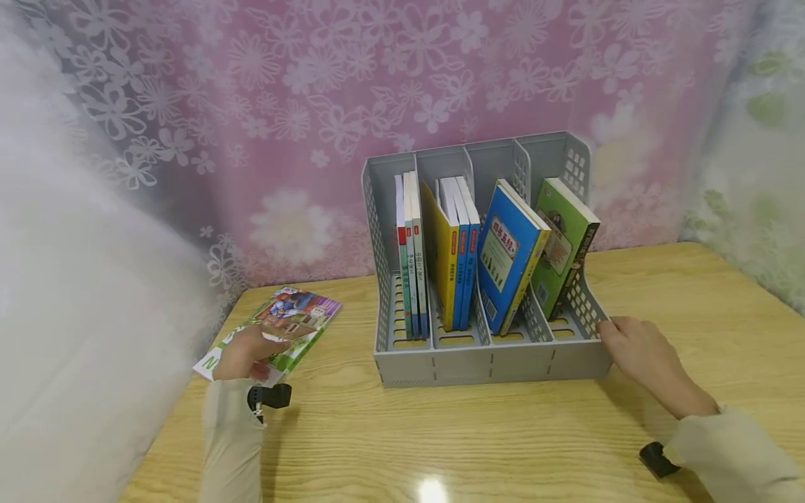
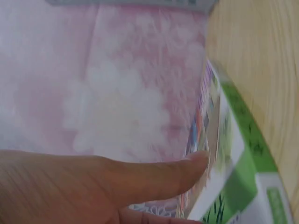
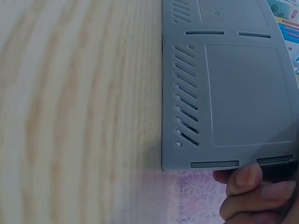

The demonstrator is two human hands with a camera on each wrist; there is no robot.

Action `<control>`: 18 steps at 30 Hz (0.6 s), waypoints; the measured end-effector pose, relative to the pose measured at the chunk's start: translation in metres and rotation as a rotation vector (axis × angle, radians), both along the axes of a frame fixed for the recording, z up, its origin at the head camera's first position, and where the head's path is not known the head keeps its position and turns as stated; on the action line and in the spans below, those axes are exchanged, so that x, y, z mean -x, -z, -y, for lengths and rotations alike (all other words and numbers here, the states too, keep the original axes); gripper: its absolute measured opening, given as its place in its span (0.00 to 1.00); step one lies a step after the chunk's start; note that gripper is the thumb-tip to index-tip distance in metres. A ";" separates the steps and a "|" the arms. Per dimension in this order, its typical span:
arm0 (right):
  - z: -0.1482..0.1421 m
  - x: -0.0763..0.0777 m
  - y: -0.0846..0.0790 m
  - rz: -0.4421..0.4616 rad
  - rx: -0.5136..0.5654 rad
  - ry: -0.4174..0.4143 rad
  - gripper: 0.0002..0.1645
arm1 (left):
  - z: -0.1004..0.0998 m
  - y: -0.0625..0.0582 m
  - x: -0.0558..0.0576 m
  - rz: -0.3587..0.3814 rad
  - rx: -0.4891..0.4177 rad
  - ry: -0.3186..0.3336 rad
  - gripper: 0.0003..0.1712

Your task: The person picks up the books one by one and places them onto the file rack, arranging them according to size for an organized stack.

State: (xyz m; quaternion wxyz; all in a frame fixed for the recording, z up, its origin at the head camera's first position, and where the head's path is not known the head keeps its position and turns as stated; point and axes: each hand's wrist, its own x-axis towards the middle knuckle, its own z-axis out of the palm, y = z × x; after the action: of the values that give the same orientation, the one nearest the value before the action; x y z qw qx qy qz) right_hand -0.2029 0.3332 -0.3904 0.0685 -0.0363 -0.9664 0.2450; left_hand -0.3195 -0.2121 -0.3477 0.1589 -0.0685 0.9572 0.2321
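Observation:
My left hand (image 1: 245,349) is over a thin, colourful book (image 1: 308,307) lying on the table at the left. In the left wrist view its extended thumb (image 2: 159,179) reaches over the cover, beside the green-and-white spine (image 2: 247,126). The other fingertips are mostly hidden there. My right hand (image 1: 641,353) grips the front right corner of a grey desktop file holder (image 1: 490,367). In the right wrist view its curled fingers (image 3: 254,196) lie at the holder's edge. Inside stand slim books (image 1: 411,279), yellow and blue books (image 1: 459,279), a leaning blue book (image 1: 506,258) and a leaning green book (image 1: 560,244).
The file holder has several compartments split by perforated dividers (image 1: 522,168). It stands on a wood-grain table (image 1: 352,440). Behind rises a pink floral curtain (image 1: 352,126), with a white drape (image 1: 75,314) along the left edge. Dark bands are on both wrists.

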 end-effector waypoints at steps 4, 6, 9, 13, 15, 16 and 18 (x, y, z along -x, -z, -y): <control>-0.001 -0.002 -0.001 0.026 -0.003 0.005 0.28 | 0.012 0.000 0.002 0.040 0.048 -0.057 0.44; -0.001 -0.002 0.000 0.032 0.003 0.006 0.29 | 0.017 -0.002 0.002 0.043 0.099 -0.074 0.48; 0.001 -0.002 0.000 0.028 0.010 0.004 0.28 | 0.029 0.000 -0.002 0.056 0.151 -0.174 0.54; 0.002 -0.001 0.001 0.033 0.008 -0.002 0.29 | 0.045 0.014 -0.009 0.017 0.094 -0.367 0.61; 0.001 -0.001 0.001 0.029 0.002 -0.002 0.29 | 0.051 0.020 -0.011 -0.030 0.047 -0.426 0.65; 0.001 -0.001 0.001 0.028 0.001 -0.003 0.29 | 0.054 0.023 -0.011 -0.055 0.027 -0.447 0.66; 0.001 -0.001 0.001 0.029 0.002 -0.004 0.29 | 0.057 0.026 -0.012 -0.068 0.035 -0.441 0.67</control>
State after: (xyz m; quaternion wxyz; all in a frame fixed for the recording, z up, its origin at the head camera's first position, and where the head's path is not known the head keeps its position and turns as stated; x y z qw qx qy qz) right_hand -0.2023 0.3319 -0.3910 0.0540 -0.0377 -0.9671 0.2455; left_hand -0.3075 -0.2694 -0.3734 0.0707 -0.2709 0.9277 0.2469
